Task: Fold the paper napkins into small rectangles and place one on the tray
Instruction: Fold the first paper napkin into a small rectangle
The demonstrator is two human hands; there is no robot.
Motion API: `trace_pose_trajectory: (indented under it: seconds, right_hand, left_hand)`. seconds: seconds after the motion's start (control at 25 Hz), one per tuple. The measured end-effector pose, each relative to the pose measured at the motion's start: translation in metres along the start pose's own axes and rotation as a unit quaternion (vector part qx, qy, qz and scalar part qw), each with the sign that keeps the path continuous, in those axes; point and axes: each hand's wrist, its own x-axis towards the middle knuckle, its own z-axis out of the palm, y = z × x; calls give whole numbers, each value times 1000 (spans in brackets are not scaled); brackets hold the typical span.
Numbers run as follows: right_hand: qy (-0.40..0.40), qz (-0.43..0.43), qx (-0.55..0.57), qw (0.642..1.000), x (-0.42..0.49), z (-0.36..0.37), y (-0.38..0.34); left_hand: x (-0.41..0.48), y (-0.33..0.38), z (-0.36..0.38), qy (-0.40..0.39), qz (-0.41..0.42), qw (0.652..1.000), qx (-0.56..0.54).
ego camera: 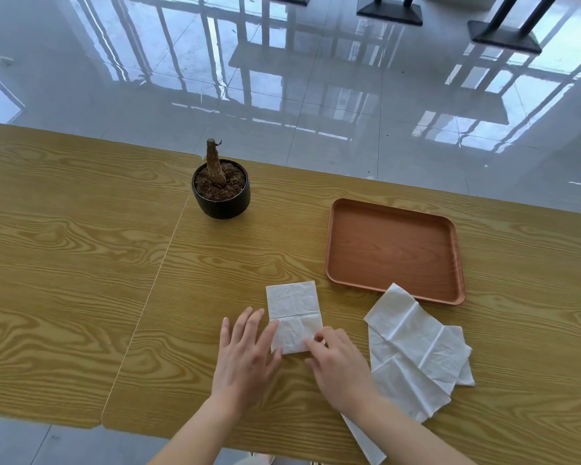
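Observation:
A white paper napkin [293, 312], folded into a narrow rectangle with a crease across its middle, lies on the wooden table [81, 263] in front of me. My left hand [245, 354] rests flat with spread fingers on its lower left edge. My right hand [336, 360] pinches the napkin's lower right corner between thumb and forefinger. A loose pile of unfolded white napkins [420, 357] lies to the right, partly under my right forearm. The brown rectangular tray [394, 250] sits beyond the pile with nothing on it.
A small black pot [221, 193] with soil and a bare stump stands at the back of the table, left of the tray. A seam [158, 280] joins two tabletops to my left. Glossy tiled floor and black table bases lie beyond the far edge.

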Motion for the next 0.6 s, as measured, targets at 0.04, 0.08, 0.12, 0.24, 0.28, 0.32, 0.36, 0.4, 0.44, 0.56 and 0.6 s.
trace_pose_trajectory:
  seconds: [0.04,0.08,0.12,0.24,0.28,0.32,0.36,0.4,0.44,0.56,0.6]
  right_hand:
    - [16,13,27,999,9,-5,4]
    - [36,33,54,997,21,-11,9]
    - [50,55,74,994,35,-18,15]
    - [44,98,80,991,77,-37,29]
    - [30,97,69,992,86,-41,31]
    - [13,90,53,994,94,-43,31]
    - [-4,79,31,996,100,-45,32]
    - [-16,66,9,998,104,-46,32]
    - [-22,55,-8,998,108,-46,32]
    - [-26,48,-16,998,113,-46,34]
    - [-28,51,-13,998,114,-45,35]
  left_hand:
    - [1,4,-1,4,2,1000,3]
    - [1,6,-2,10,8,1000,9]
    - [1,7,-2,17,16,1000,16]
    - [0,6,-4,30,13,999,14]
    - [4,7,-7,38,-5,999,0]
    - [12,8,-11,46,-31,998,-16]
    - [23,10,-15,51,-59,997,-28]
    - [36,11,-21,48,-87,994,-36]
    - [51,12,-27,34,-113,992,-45]
    - [86,9,-35,-27,-157,985,-62]
    - [92,7,-35,-43,-157,985,-59]
